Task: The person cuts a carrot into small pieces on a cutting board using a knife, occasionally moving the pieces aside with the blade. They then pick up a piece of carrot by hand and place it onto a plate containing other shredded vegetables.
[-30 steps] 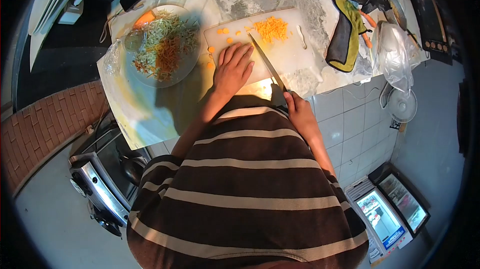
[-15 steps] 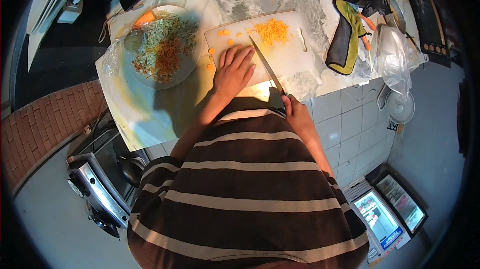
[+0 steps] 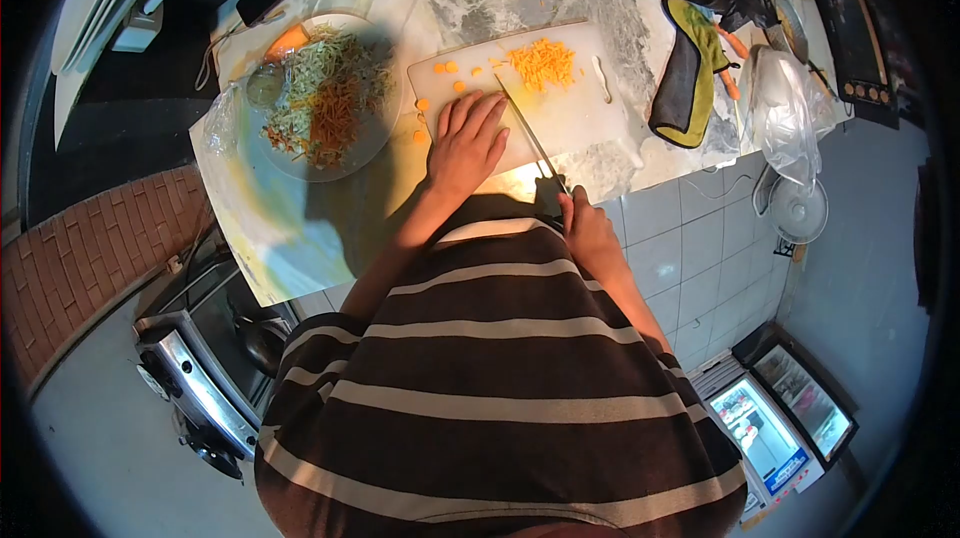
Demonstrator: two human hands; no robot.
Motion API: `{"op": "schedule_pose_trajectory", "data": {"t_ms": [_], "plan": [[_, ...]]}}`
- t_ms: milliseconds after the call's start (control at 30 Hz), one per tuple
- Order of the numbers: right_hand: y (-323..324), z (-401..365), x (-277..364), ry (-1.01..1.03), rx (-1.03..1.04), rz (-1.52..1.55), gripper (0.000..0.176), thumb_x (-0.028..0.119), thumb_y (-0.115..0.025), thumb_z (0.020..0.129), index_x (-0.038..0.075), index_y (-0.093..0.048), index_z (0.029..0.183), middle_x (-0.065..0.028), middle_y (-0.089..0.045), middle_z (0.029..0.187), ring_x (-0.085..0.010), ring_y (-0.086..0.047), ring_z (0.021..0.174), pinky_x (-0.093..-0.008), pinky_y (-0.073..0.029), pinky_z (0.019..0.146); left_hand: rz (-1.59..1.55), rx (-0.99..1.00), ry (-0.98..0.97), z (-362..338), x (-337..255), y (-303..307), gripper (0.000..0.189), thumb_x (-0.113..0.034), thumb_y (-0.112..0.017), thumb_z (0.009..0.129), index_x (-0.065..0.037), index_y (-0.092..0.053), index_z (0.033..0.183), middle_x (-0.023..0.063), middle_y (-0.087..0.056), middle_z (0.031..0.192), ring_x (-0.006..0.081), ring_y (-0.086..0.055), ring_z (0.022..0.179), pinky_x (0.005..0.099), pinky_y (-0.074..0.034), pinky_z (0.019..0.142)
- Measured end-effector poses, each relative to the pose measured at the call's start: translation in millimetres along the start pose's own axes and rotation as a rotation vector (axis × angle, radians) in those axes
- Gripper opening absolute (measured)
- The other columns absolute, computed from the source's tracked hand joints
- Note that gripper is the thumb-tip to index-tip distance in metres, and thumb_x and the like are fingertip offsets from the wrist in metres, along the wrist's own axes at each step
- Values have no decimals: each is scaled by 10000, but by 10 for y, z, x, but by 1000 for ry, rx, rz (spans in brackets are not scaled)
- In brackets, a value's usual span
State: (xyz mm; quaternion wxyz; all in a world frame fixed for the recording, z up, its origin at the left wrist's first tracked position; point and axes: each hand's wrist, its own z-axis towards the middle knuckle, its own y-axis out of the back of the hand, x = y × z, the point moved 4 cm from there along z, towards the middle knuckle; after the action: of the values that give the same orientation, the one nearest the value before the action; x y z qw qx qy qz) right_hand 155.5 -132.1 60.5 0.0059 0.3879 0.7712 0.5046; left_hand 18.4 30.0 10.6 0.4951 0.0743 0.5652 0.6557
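A white cutting board (image 3: pixel 590 118) lies on the counter in front of me. My left hand (image 3: pixel 466 143) rests palm down on its left part, fingers close together and curled down at the tips; whatever lies beneath them is hidden. My right hand (image 3: pixel 590 228) grips the handle of a long kitchen knife (image 3: pixel 530 128) at the near edge. The blade slants across the board, just right of my left fingertips. Beyond the blade sits a heap of orange carrot strips (image 3: pixel 541 65). Several round carrot slices (image 3: pixel 422 105) are scattered near the board's left side.
Left of the board stands a large clear plate (image 3: pixel 330 176) with shredded green vegetable (image 3: pixel 325 53) and shredded carrot (image 3: pixel 338 118). A green-edged dark cloth (image 3: pixel 684 78) and a plastic bag (image 3: pixel 785 113) lie at the right. A stove (image 3: pixel 205 378) stands at lower left.
The knife blade has turned and now shows a thinner edge, its tip shifted slightly left. My right hand has moved slightly left. My left hand stays in place.
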Motion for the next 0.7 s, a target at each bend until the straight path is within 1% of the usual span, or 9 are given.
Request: {"op": "schedule_pose_trajectory", "data": {"t_ms": [167, 233, 267, 333, 367, 467, 533, 667, 700], "plan": [[23, 39, -121, 26, 20, 26, 404, 359, -407, 1051, -26, -530, 1051, -335, -643, 783, -541, -627, 738, -586, -515, 628, 23, 0, -16, 9, -13, 7, 439, -255, -612, 917, -61, -580, 1309, 41, -549, 1360, 259, -464, 1275, 442, -333, 1095], [77, 82, -165, 356, -101, 314, 451, 408, -409, 1055, -21, -550, 1078, -312, -624, 716, -549, -601, 693, -557, -479, 561, 29, -1, -21, 12, -9, 6, 437, -257, -609, 919, -61, -581, 1308, 42, -548, 1361, 259, -464, 1275, 442, -332, 1095], [199, 81, -82, 358, -100, 314, 451, 408, -409, 1055, -21, -550, 1078, -312, -624, 716, -549, -601, 693, -557, -479, 561, 32, 1, -23, 3, -11, 4, 434, -260, -605, 921, -61, -583, 1306, 43, -547, 1362, 260, -463, 1276, 443, -332, 1095], [338, 41, -50, -246, 375, 421, 507, 432, -417, 1052, -40, -571, 1157, -282, -641, 735, -521, -608, 677, -503, -479, 574, 35, 4, -18, 6, -21, 16, 434, -262, -601, 922, -62, -582, 1307, 44, -546, 1362, 261, -464, 1274, 444, -331, 1095], [328, 42, -56, -244, 375, 421, 507, 432, -417, 1052, -40, -571, 1157, -282, -641, 735, -521, -608, 677, -503, -479, 574, 36, 9, -15, 10, -23, 20, 434, -264, -597, 924, -64, -582, 1309, 45, -546, 1362, 261, -465, 1273, 445, -330, 1095], [207, 59, -192, -193, 322, 434, 501, 426, -424, 1051, -40, -580, 1150, -274, -649, 748, -498, -613, 667, -486, -479, 585, 28, 15, -5, 5, -19, 16, 437, -244, -604, 918, -79, -575, 1321, 36, -545, 1368, 255, -464, 1284, 431, -316, 1105], [182, 79, -250, 204, -65, 250, 449, 404, -436, 1049, -16, -589, 1081, -284, -648, 748, -505, -620, 683, -516, -487, 584, 41, 18, -12, 7, -19, 16, 429, -242, -606, 916, -83, -579, 1314, 39, -545, 1365, 257, -463, 1283, 433, -317, 1103], [170, 9, -109, 87, -53, 72, 424, 397, -445, 1039, 3, -601, 1066, -285, -655, 767, -506, -636, 735, -555, -511, 612, 60, 16, -29, 12, -36, 5, 414, -236, -611, 911, -92, -589, 1298, 49, -547, 1350, 264, -467, 1272, 438, -322, 1092], [192, -6, -67, 68, -82, -1, 405, 387, -447, 1038, 8, -586, 1014, -291, -651, 756, -508, -636, 733, -567, -511, 617, 62, 16, -30, 11, -36, 5, 414, -236, -611, 911, -92, -589, 1298, 49, -547, 1350, 264, -467, 1272, 438, -322, 1092]]}}
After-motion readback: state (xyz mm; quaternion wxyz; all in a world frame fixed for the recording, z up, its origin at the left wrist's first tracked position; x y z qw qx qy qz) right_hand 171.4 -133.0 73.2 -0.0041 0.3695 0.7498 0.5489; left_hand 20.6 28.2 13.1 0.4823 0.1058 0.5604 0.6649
